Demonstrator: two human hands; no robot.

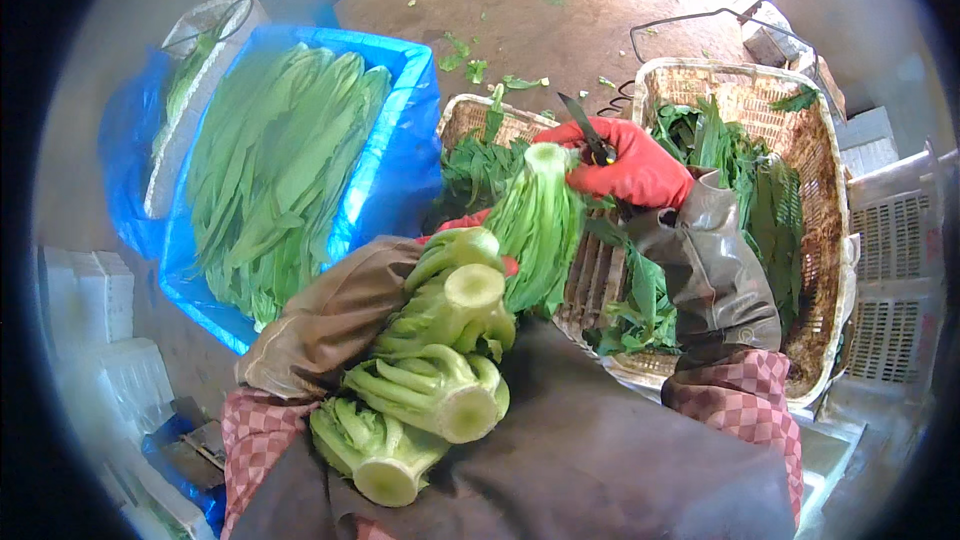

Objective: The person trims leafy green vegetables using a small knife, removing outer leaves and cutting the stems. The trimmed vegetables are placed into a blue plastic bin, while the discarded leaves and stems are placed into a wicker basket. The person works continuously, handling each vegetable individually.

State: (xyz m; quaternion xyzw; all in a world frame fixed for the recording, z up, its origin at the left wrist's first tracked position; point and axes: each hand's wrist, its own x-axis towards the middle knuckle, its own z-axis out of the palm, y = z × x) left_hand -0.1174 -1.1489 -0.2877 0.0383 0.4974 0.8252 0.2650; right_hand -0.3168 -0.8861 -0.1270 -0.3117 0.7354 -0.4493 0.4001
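My right hand (626,161), in a red rubber glove, grips a small knife (585,120) whose dark blade points up and left. Its fingers are against the cut stem end of a leafy lettuce head (540,232), which hangs leaves down. My left hand (465,222), also red-gloved, is mostly hidden behind the greens; a fingertip shows beside that head, which it appears to hold. Several more lettuce heads (465,412) lie stacked along my left forearm and lap, their pale round cut ends facing me.
At left stands a crate lined with blue plastic (390,135), filled with long lettuce leaves (285,150). Dirty cream plastic baskets (821,240) with loose leaves stand ahead and at right. Leaf scraps (474,71) litter the floor. White foam boxes (94,292) are at far left.
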